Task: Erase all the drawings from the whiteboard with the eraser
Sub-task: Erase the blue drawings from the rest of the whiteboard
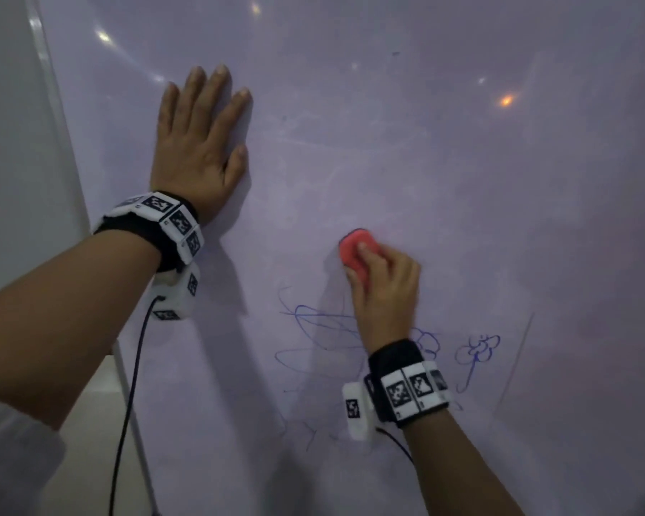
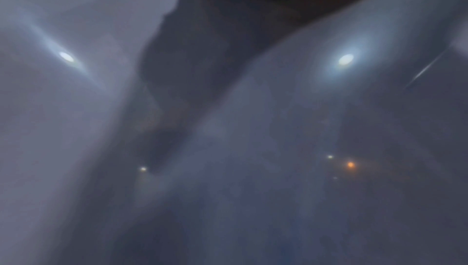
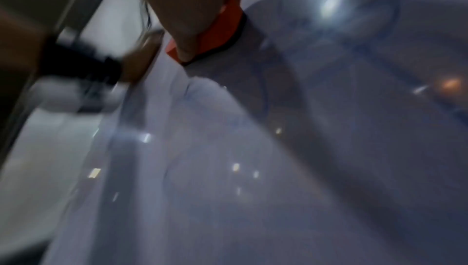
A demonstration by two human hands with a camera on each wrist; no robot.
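The whiteboard point(image 1: 425, 150) fills the head view, smeared faintly in its upper half. My right hand point(image 1: 384, 288) grips a red eraser point(image 1: 352, 247) with a black felt base and presses it against the board's middle. Blue scribbles point(image 1: 321, 329) and a small blue flower point(image 1: 477, 350) lie just below that hand; my wrist hides part of them. My left hand point(image 1: 198, 143) lies flat on the board at the upper left, fingers straight. The right wrist view shows the eraser point(image 3: 217, 31) under my fingers on the board point(image 3: 253, 169). Only blurred board surface point(image 2: 253, 169) shows in the left wrist view.
The board's left frame edge point(image 1: 53, 98) runs down beside my left arm, with a pale wall point(image 1: 12, 143) beyond it. A black cable point(image 1: 127, 404) hangs from the left wrist band. A thin straight line point(image 1: 514, 363) is drawn on the board at lower right.
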